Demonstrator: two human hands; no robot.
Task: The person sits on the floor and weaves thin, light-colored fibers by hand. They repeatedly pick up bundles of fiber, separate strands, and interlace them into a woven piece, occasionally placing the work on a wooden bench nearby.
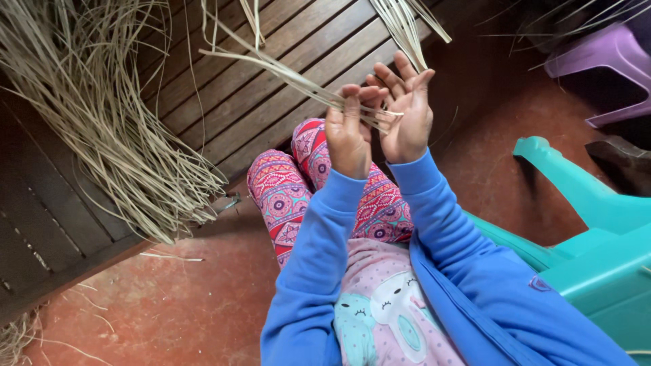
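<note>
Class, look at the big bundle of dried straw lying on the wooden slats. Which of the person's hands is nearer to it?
Left. The left hand is on the side of the straw bundle, pinching a few loose strips. The right hand is just beyond it, fingers spread, farther from the bundle.

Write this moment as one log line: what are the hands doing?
left hand: pinches dry straw strips | right hand: fingers spread, touching same strips | straw pile: on wooden bench, untouched
</note>
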